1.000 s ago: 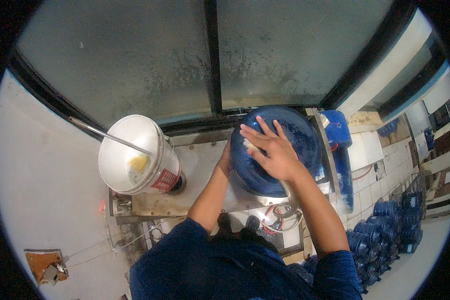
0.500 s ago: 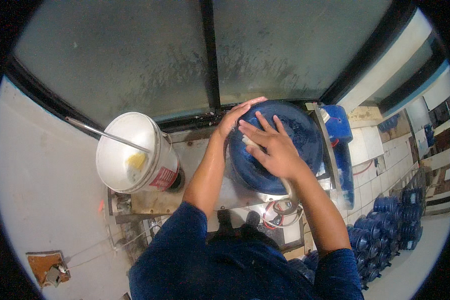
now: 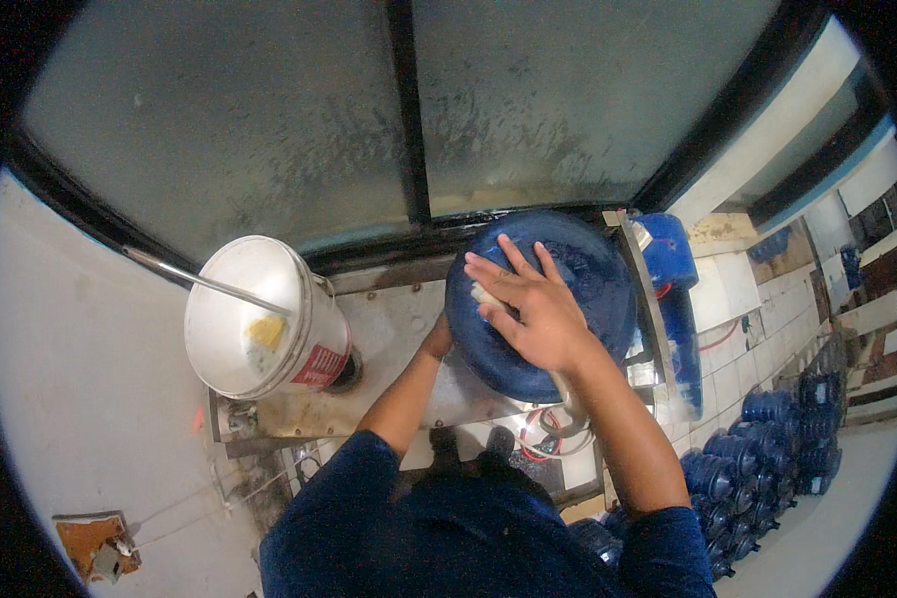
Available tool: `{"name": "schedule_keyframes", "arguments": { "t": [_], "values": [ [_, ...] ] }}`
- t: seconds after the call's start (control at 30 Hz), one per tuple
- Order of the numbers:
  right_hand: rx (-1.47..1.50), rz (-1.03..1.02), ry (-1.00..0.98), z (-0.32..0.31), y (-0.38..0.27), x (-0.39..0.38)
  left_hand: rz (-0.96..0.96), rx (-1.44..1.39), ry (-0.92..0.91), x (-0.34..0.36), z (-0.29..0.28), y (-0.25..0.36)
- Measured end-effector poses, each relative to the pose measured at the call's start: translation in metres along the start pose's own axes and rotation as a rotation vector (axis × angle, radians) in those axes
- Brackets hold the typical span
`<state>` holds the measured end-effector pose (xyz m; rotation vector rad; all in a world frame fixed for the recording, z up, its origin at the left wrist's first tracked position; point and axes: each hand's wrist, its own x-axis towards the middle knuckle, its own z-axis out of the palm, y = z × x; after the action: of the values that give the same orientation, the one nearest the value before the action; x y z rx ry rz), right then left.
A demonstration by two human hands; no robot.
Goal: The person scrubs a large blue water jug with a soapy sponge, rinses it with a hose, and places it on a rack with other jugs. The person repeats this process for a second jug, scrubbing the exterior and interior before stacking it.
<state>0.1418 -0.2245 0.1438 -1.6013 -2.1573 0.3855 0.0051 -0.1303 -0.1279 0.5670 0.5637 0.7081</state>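
A large blue water bottle (image 3: 568, 299) stands at the right end of a worn metal desk (image 3: 399, 329), hard against the back edge where a dark window frame (image 3: 409, 110) and frosted glass panes rise behind it. The right hand (image 3: 528, 309) lies flat on top of the bottle, fingers spread and pointing toward the window, pressing a small pale piece, seemingly a sponge or cloth (image 3: 483, 296), against the blue surface; only a sliver of that piece shows under the fingers, so what it is cannot be told for sure. The left hand (image 3: 437, 339) reaches up to the bottle's left side and touches it there, but the bottle's curve hides the fingers, so whether they grip or merely rest against it cannot be told. Both forearms come out of dark blue sleeves (image 3: 468, 528) at the lower edge of the view. Toward the left end of the desk, well apart from the bottle, stands a white bucket (image 3: 264, 319) with a red label on its side; a yellow lump (image 3: 265, 331) sits inside it and a thin metal rod (image 3: 204, 284) crosses its rim. A blue box-like thing (image 3: 666, 254) sits just beyond the desk's right edge, beside the bottle. Down on the floor to the right, rows of more blue bottles (image 3: 767, 448) stand packed together along a tiled wall.
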Motion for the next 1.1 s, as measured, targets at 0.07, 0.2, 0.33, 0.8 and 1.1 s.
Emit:
{"name": "schedule_keyframes", "arguments": {
  "t": [0.07, 0.2, 0.33, 0.8, 1.1],
  "values": [
    [-0.007, 0.01, -0.003, 0.002, -0.001, -0.001, -0.05, -0.018, -0.022, 0.016, -0.003, -0.001],
    [-0.003, 0.004, 0.002, 0.002, 0.005, 0.005, -0.047, -0.05, 0.028, 0.005, -0.018, -0.034],
    [0.005, 0.002, -0.003, -0.005, 0.014, 0.007, -0.028, -0.07, 0.124, -0.018, -0.025, -0.081],
    [-0.038, 0.006, -0.011, -0.004, 0.024, 0.0, -0.072, -0.105, 0.027, 0.031, 0.003, -0.046],
    [-0.037, -0.123, -0.068, -0.015, 0.02, -0.004, -0.074, -0.123, -0.009, 0.031, 0.024, -0.015]
  ]
}}
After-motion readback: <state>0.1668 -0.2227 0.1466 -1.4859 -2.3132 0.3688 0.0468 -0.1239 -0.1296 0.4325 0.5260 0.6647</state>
